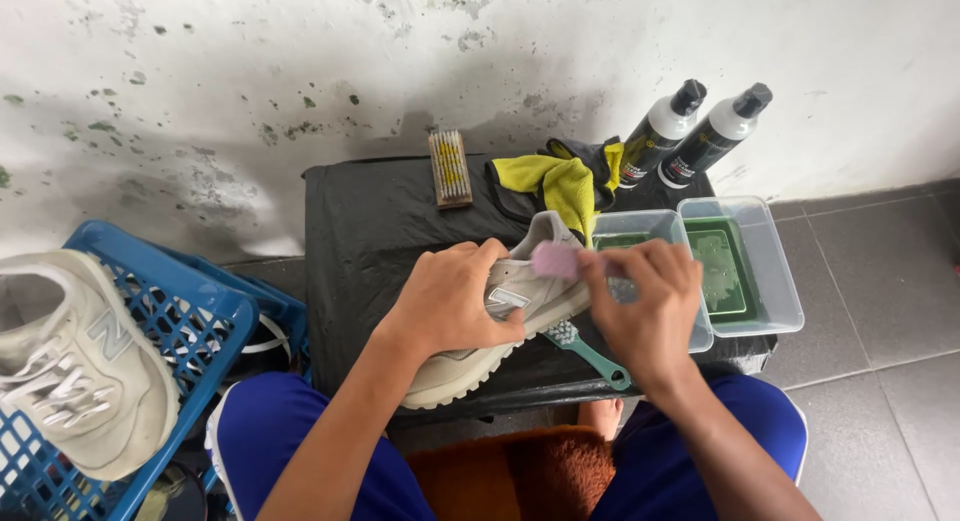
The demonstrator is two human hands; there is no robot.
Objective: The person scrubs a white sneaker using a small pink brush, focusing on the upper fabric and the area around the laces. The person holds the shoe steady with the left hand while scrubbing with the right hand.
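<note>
Seen from above, a seated person in blue shorts works at a low black table (370, 231) set against a stained white wall. The left hand (450, 301) grips a beige shoe (500, 326) over its top, holding it on the table's front edge with the heel pointing away. The right hand (645, 306) pinches a small pink block (556, 260) in its fingertips and presses it against the shoe's heel. A green brush (590, 353) lies on the table just under the right hand. Behind the shoe sit two clear tubs (770, 271), a yellow cloth (560, 181), a wooden brush (450, 168) and two spray bottles (690, 131). To the left, a second shoe (75, 371) rests on a blue crate (190, 321).
</note>
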